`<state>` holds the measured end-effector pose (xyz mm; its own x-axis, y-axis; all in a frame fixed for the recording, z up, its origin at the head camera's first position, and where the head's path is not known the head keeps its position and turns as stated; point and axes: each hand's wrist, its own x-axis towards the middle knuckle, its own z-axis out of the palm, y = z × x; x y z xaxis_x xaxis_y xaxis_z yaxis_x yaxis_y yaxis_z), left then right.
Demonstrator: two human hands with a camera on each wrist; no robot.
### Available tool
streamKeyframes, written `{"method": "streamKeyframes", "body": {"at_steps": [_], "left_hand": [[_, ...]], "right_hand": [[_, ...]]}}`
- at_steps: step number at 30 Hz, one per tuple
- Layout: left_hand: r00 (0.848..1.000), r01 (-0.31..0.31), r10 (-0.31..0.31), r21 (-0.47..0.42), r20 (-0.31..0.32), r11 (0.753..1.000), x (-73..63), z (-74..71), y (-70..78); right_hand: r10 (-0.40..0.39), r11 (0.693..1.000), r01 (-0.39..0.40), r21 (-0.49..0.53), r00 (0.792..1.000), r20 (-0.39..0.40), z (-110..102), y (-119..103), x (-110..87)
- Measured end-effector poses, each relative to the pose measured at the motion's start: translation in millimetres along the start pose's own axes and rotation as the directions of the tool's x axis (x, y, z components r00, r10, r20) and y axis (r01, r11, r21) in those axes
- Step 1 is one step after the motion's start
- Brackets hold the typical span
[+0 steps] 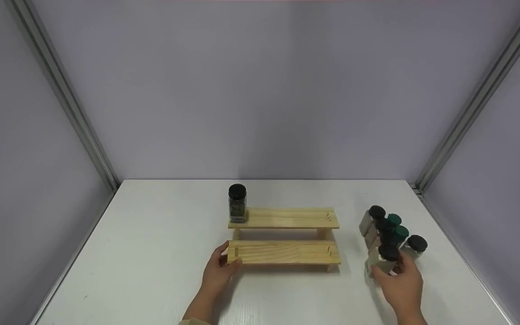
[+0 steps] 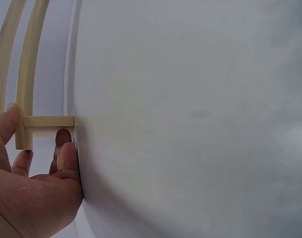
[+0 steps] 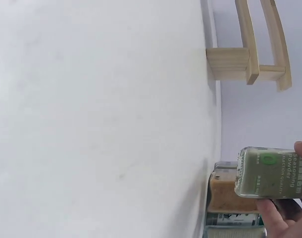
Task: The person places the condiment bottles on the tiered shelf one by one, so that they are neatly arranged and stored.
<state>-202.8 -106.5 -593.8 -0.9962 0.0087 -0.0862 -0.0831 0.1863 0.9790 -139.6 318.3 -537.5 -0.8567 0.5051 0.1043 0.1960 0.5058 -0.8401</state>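
Two tiers, head view: wooden rack [image 1: 284, 252] stands mid-table, upper shelf [image 1: 289, 217] behind and above the lower one. White table [image 1: 165, 234] under everything.
Dark jar, head view: black-capped glass jar [image 1: 237, 204], upright on the left end of the upper shelf.
Left hand, head view: left hand [image 1: 217, 273] clamped on the left end of the lower shelf, thumb at the front edge.
Right hand, head view: right hand [image 1: 400, 286] clamped on a pale jar [image 1: 383, 256] with a black cap, thumb on its left side, fingers on its right. Well to the right of the rack.
Jar cluster, head view: more jars stand close together just behind the pale one, green cap [image 1: 394, 219] and black cap [image 1: 377, 211] among them; another black-capped jar [image 1: 415, 246] sits at the cluster's right.
Rack end, left wrist: thumb on the shelf board, other fingers around the end by the leg [image 2: 49, 121].
Pale jar, right wrist: pinched, base raised off the table, label reads "Seasoning Powder", green round mark. Orange-brown jar [image 3: 230, 195] behind it. Rack stands apart from it.
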Motion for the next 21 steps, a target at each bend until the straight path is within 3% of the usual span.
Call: {"method": "streamKeyframes", "body": {"at_steps": [5,13,17,21], "left_hand": [[1.0,0.012,-0.012,0.019,-0.019,1.0,-1.1,0.2,2.1],[0.999,0.032,-0.031,0.027,-0.032,0.999,-0.1,0.3,1.3],[1.0,0.015,-0.015,0.015,-0.016,1.0,-0.1,-1.4,-0.3],[1.0,-0.004,0.005,0.01,-0.008,1.0,0.0,-3.1,-0.3]], "right_hand": [[-0.09,0.995,0.09,-0.034,0.996,-0.018,10,-24,-4.2],[-0.216,0.976,0.217,0.006,0.976,-0.015,24,-59,-5.2],[-0.292,0.956,0.293,0.004,0.956,-0.04,36,-73,-6.2],[-0.392,0.919,0.394,0.024,0.918,-0.054,49,-86,-5.2]]}}
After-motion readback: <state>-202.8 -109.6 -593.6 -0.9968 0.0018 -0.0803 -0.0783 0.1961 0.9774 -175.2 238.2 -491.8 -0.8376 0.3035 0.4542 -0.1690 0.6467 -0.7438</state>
